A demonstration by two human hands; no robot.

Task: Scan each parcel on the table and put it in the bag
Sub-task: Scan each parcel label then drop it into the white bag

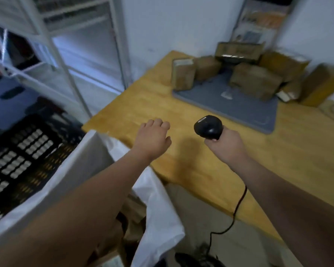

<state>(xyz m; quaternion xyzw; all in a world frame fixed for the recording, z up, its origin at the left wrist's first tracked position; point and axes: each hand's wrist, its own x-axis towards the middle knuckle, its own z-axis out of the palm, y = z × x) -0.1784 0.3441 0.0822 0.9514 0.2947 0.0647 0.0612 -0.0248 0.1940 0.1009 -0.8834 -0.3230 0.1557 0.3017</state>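
- The wooden surface fills the right half of the view, its near corner next to the bag.
- A white metal rack stands to the left of it, against the wall.
- The white bag hangs open at the surface's near left edge, under the left forearm; brown packages show inside it.
- A black slatted crate sits on the floor, left of the bag.
- A grey mat lies at the far side of the surface.
- The parcels, brown cardboard boxes, are heaped on and around the mat's far end, well apart from both hands.
- The left hand hovers above the surface just past the bag's rim, fingers loosely curled, holding nothing.
- The right hand is wrapped round the handle of a black scanner, whose head points toward the parcels.
- The scanner's black cord trails down off the near edge to the floor.
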